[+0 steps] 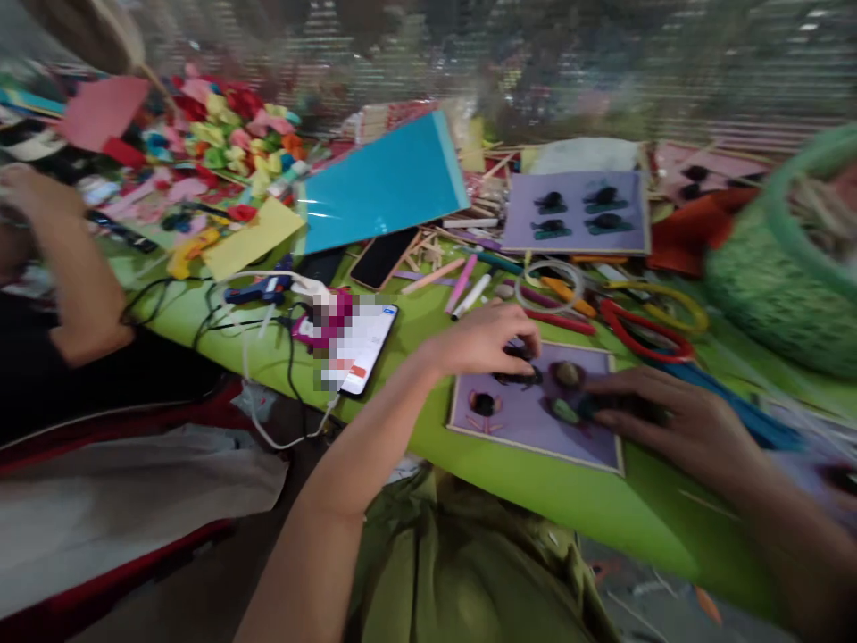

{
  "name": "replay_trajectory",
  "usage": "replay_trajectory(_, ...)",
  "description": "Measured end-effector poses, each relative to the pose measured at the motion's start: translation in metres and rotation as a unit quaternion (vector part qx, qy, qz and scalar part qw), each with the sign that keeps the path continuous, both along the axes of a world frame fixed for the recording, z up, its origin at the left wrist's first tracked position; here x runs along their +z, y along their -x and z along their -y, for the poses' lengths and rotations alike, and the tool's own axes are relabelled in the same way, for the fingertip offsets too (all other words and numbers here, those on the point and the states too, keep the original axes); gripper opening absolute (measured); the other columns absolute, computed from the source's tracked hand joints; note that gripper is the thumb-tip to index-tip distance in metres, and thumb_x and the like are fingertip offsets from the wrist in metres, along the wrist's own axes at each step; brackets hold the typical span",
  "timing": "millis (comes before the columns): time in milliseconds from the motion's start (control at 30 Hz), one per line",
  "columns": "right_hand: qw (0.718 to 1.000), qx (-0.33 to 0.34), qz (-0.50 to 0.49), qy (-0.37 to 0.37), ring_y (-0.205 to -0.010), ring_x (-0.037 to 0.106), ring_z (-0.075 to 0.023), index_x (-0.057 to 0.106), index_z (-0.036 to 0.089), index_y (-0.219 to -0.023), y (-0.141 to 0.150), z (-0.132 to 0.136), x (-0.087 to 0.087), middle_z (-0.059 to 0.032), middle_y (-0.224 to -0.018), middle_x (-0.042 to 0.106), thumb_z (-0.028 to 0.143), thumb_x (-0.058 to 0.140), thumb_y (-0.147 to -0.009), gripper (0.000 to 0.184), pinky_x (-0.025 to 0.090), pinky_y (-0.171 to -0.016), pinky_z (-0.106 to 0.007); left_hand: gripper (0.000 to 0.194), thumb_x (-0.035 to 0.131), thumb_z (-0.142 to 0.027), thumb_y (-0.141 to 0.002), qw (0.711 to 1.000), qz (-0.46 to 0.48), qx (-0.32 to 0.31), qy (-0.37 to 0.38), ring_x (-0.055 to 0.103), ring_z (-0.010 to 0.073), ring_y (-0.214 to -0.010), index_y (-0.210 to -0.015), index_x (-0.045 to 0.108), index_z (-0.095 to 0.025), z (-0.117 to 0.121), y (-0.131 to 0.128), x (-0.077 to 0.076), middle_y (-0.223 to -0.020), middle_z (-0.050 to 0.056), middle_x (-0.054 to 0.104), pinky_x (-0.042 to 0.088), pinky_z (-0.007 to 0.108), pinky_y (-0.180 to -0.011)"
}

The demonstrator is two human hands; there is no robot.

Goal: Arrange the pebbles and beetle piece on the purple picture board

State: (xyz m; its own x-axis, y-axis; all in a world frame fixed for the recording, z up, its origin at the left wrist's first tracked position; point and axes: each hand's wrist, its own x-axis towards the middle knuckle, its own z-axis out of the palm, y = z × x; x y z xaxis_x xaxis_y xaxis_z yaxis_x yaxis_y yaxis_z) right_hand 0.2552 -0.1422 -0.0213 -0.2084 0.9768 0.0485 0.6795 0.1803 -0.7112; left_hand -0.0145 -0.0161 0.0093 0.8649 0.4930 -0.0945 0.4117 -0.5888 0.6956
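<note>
A purple board (536, 438) with a pale rim lies on the green tabletop, with both hands over it. My left hand (486, 339) has its fingers bent around a dark stone-like figure (519, 373) at the board's far side. From the right, my right hand (669, 411) pinches a small dark green piece (586, 408), its outline blurred. That piece is beside a light green leaf-like piece (564, 411). A brownish round stone (568, 373) sits just beyond it. Near the board's left corner is a black round figure (483, 405) with pinkish pieces around it.
Scissors with red handles (646, 335), markers (472, 296) and a tape ring (549, 284) lie beyond the board. A lit phone (368, 344) with a cable is left, near a glue gun (258, 290). A green basket (790, 259) stands right. Another person's arm (80, 268) is far left.
</note>
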Motion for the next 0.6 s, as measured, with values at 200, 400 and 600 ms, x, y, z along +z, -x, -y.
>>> replay_trajectory(200, 0.995, -0.051, -0.02, -0.077, -0.082, 0.073, -0.0233, 0.082, 0.027, -0.1, -0.003, -0.007, 0.002, -0.008, -0.093, 0.078, 0.062, 0.068, -0.09, 0.039, 0.06, -0.071, -0.036, 0.015, 0.068, -0.028, -0.09, 0.995, -0.033, 0.079, -0.053, 0.058, 0.0266, -0.119, -0.102, 0.071, -0.021, -0.012, 0.002, 0.0, -0.115, 0.007, 0.065, 0.045, 0.041, -0.103)
replay_trajectory(400, 0.995, -0.025, -0.029, -0.088, -0.102, 0.072, -0.0273, 0.081, 0.03, -0.117, 0.001, -0.01, 0.001, -0.0096, -0.109, 0.076, 0.054, 0.072, -0.089, 0.038, 0.06, -0.091, -0.043, 0.024, 0.071, -0.034, -0.087, 0.996, -0.05, 0.048, -0.059, 0.056, 0.0286, -0.119, -0.109, 0.075, -0.025, -0.011, 0.0, 0.003, -0.114, 0.006, 0.064, 0.046, 0.042, -0.103)
replay_trajectory(600, 0.997, 0.046, 0.009, -0.053, -0.109, 0.069, -0.027, 0.075, 0.031, -0.13, 0.008, -0.016, 0.003, -0.0089, -0.117, 0.072, 0.047, 0.074, -0.09, 0.043, 0.057, -0.099, -0.043, 0.038, 0.076, -0.038, -0.082, 0.996, -0.051, 0.027, -0.07, 0.054, 0.0296, -0.119, -0.119, 0.076, -0.027, -0.01, -0.001, 0.001, -0.117, 0.007, 0.063, 0.045, 0.043, -0.105)
